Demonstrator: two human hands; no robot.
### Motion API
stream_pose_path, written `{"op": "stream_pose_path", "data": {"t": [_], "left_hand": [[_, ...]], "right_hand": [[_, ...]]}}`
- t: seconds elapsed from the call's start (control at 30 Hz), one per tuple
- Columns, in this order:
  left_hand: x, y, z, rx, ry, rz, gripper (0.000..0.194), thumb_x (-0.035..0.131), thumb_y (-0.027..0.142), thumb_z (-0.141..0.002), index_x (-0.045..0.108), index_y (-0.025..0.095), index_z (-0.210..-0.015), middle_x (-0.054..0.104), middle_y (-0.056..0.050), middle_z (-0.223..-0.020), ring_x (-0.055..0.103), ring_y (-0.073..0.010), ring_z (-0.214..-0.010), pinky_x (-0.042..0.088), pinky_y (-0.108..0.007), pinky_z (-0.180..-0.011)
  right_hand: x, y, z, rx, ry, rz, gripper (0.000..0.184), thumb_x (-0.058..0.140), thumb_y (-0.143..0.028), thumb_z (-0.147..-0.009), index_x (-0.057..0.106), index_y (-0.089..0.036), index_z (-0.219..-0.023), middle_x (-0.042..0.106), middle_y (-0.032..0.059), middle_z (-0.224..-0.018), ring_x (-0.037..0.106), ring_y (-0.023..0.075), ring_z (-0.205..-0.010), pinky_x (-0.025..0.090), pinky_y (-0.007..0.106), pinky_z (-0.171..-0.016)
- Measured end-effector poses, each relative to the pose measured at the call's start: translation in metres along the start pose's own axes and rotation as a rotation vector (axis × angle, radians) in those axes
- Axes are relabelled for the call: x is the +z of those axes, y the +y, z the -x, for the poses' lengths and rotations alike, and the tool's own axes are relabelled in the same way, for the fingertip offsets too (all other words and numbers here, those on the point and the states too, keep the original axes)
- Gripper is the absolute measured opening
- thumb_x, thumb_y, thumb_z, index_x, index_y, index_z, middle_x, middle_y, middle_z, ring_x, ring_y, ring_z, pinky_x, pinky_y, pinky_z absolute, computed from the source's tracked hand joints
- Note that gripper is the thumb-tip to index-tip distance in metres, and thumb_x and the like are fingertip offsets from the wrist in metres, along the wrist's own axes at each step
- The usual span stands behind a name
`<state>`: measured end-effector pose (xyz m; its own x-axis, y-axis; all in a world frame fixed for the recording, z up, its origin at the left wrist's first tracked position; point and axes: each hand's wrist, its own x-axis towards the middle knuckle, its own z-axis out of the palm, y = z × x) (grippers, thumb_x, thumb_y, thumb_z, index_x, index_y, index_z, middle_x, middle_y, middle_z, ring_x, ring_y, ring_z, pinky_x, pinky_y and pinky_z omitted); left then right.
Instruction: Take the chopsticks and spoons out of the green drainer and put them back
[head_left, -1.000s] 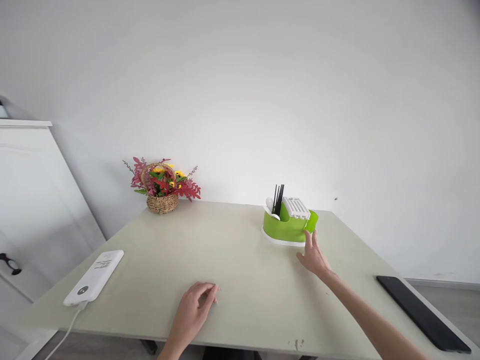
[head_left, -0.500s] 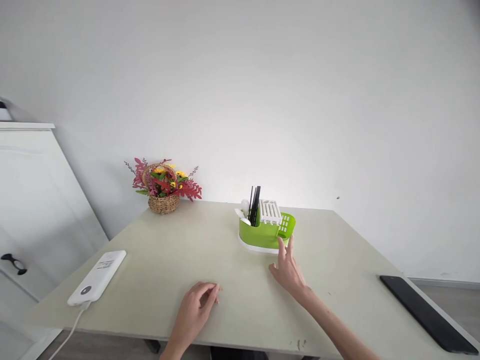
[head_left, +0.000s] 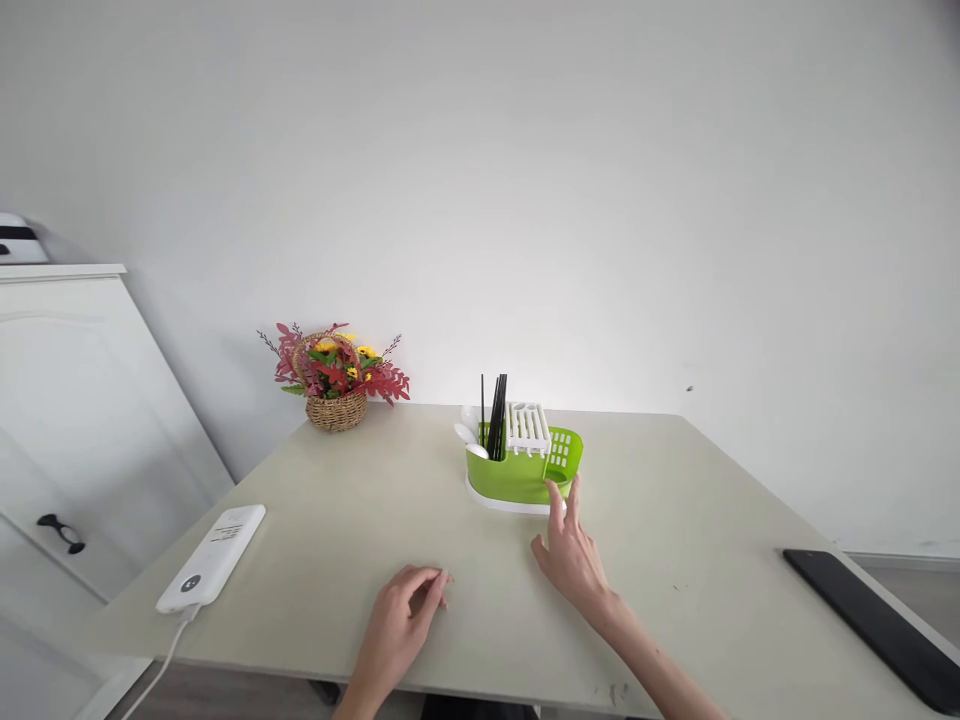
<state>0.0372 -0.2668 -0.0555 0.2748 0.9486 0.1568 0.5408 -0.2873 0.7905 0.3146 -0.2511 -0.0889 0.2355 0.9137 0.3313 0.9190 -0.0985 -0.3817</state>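
A green utensil holder (head_left: 510,480) on a white base stands upright on the table. White spoons (head_left: 466,434) and several black chopsticks (head_left: 496,420) stick up from its left section. A white slotted rack (head_left: 528,428) sits over the middle, and the right section has a perforated back wall. My right hand (head_left: 574,560) is at the holder's right front, fingers spread, two fingertips seemingly touching its edge and the thumb apart. Closer to me, my left hand (head_left: 401,615) rests on the table with thumb and forefinger pressed together; nothing shows in them.
A wicker basket of artificial flowers (head_left: 336,411) stands at the table's back left. On the left lies a white power bank (head_left: 214,558) with a cable plugged in; a black phone-like slab (head_left: 874,625) lies along the right edge. A white cabinet (head_left: 97,400) adjoins the left side.
The utensil holder has shifted a little left and slightly towards me, with my right hand moving along at its side. My left hand keeps its pose. The camera view has turned slightly.
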Motion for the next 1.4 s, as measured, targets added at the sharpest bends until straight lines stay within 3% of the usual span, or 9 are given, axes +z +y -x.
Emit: {"op": "stream_pose_path", "data": {"t": [0.27,0.4,0.57,0.7,0.83,0.97,1.17,1.3,1.4], "left_hand": [[-0.002,0.001,-0.003,-0.056,-0.016,0.042,0.046,0.050,0.063,-0.098,0.074,0.025,-0.085,0.076,-0.006,-0.088,0.072,-0.0260,-0.095,0.053,-0.029,-0.074],[-0.014,0.010,-0.029,-0.090,0.084,0.103,0.050,0.052,0.068,-0.095,0.070,0.023,-0.080,0.076,-0.007,-0.093,0.072,-0.0270,-0.099,0.051,-0.027,-0.065],[-0.018,0.060,-0.117,0.033,0.338,0.274,0.041,0.060,0.063,-0.094,0.066,0.023,-0.104,0.075,-0.010,-0.115,0.068,-0.0258,-0.116,0.052,-0.032,-0.096],[0.000,0.119,-0.209,0.054,0.378,0.227,0.035,0.060,0.049,-0.098,0.057,0.023,-0.121,0.063,-0.012,-0.140,0.058,-0.0220,-0.134,0.046,-0.031,-0.109],[0.025,0.151,-0.273,-0.060,0.350,0.158,0.060,0.068,0.049,-0.094,0.043,0.020,-0.140,0.048,-0.020,-0.154,0.049,-0.0267,-0.142,0.045,-0.035,-0.110],[0.044,0.152,-0.298,-0.214,0.187,0.082,0.052,0.073,0.045,-0.092,0.056,0.015,-0.132,0.066,-0.020,-0.129,0.063,-0.0331,-0.123,0.052,-0.042,-0.098],[0.052,0.145,-0.307,-0.219,0.121,0.135,0.026,0.064,0.036,-0.101,0.068,0.017,-0.118,0.070,-0.010,-0.121,0.069,-0.0229,-0.106,0.059,-0.041,-0.092],[0.036,0.146,-0.316,-0.139,0.225,0.345,0.028,0.049,0.034,-0.108,0.063,0.017,-0.092,0.075,-0.011,-0.084,0.075,-0.0215,-0.084,0.059,-0.034,-0.082],[0.002,0.151,-0.328,-0.061,0.357,0.560,0.030,0.041,0.035,-0.110,0.056,0.017,-0.092,0.071,-0.006,-0.072,0.072,-0.0159,-0.066,0.060,-0.031,-0.076]], "right_hand": [[0.000,0.017,0.011,-0.034,-0.007,-0.283,0.090,0.045,-0.019,-0.088,0.004,-0.029,-0.168,-0.011,0.0209,-0.173,0.072,0.0249,-0.094,0.052,0.033,-0.055],[-0.011,0.047,0.032,0.007,0.011,-0.387,0.084,0.043,-0.028,-0.094,0.004,-0.034,-0.168,-0.006,0.0114,-0.176,0.059,0.0327,-0.132,0.059,0.036,-0.068],[-0.016,0.084,0.058,0.076,0.008,-0.327,0.066,0.039,-0.040,-0.101,0.025,-0.029,-0.164,0.026,0.0071,-0.172,0.038,0.0263,-0.152,0.048,0.043,-0.112],[-0.012,0.093,0.065,0.031,0.012,-0.258,0.055,0.041,-0.039,-0.101,0.045,-0.024,-0.154,0.036,0.0070,-0.168,0.042,0.0235,-0.150,0.042,0.041,-0.119],[-0.011,0.090,0.063,-0.003,0.025,-0.194,0.051,0.041,-0.038,-0.102,0.054,-0.018,-0.147,0.040,0.0094,-0.166,0.039,0.0247,-0.152,0.039,0.042,-0.121],[-0.013,0.086,0.059,-0.016,0.016,-0.156,0.050,0.039,-0.036,-0.102,0.057,-0.014,-0.144,0.043,0.0114,-0.164,0.039,0.0253,-0.152,0.039,0.043,-0.122],[-0.014,0.086,0.058,-0.020,0.030,-0.178,0.047,0.041,-0.033,-0.102,0.060,-0.016,-0.142,0.048,0.0104,-0.161,0.038,0.0254,-0.152,0.039,0.044,-0.122],[-0.015,0.087,0.059,-0.030,0.024,-0.191,0.047,0.041,-0.032,-0.102,0.060,-0.016,-0.142,0.049,0.0100,-0.160,0.038,0.0251,-0.152,0.038,0.044,-0.122],[-0.014,0.088,0.059,-0.042,0.024,-0.181,0.047,0.040,-0.031,-0.103,0.060,-0.016,-0.142,0.049,0.0100,-0.160,0.039,0.0255,-0.152,0.039,0.045,-0.122]]}}
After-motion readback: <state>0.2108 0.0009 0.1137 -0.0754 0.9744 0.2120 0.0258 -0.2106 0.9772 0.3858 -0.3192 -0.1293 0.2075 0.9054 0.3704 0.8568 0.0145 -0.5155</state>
